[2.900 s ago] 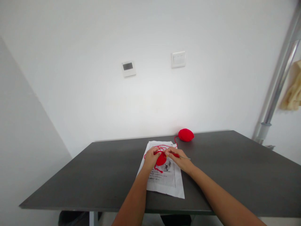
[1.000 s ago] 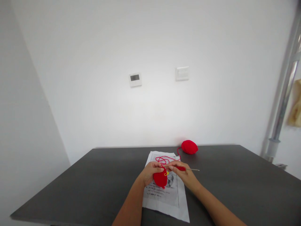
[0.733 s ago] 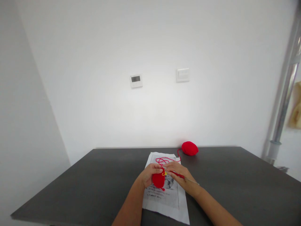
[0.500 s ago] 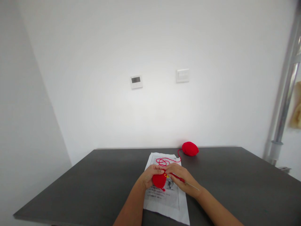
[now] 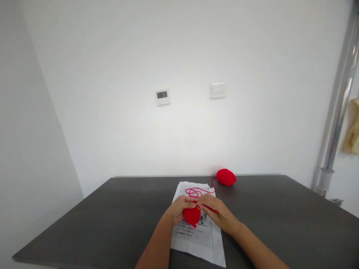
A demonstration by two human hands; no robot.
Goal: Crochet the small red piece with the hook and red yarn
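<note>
My left hand [image 5: 180, 209] pinches the upper edge of a small red crocheted piece [image 5: 192, 216], which hangs below the fingers with a short tail at its bottom. My right hand [image 5: 218, 211] is closed on a crochet hook [image 5: 225, 216] with a red grip and a thin metal shaft pointing down to the right. The hook's working tip is hidden by the fingers at the top of the piece. A small yellow loop [image 5: 199, 208] shows between the two hands. Red yarn [image 5: 193, 192] lies in loose loops just beyond them.
A printed paper sheet [image 5: 196, 244] lies under the hands on the dark table [image 5: 126, 220]. The red yarn ball [image 5: 226, 177] rests at the table's back edge, by the white wall [image 5: 185, 138]. A metal pipe [image 5: 338, 127] stands at the right.
The red piece has turned slightly and shifted a little right in my left fingers. Less of the yellow loop shows now. The hook's rear end has moved slightly up and left.
</note>
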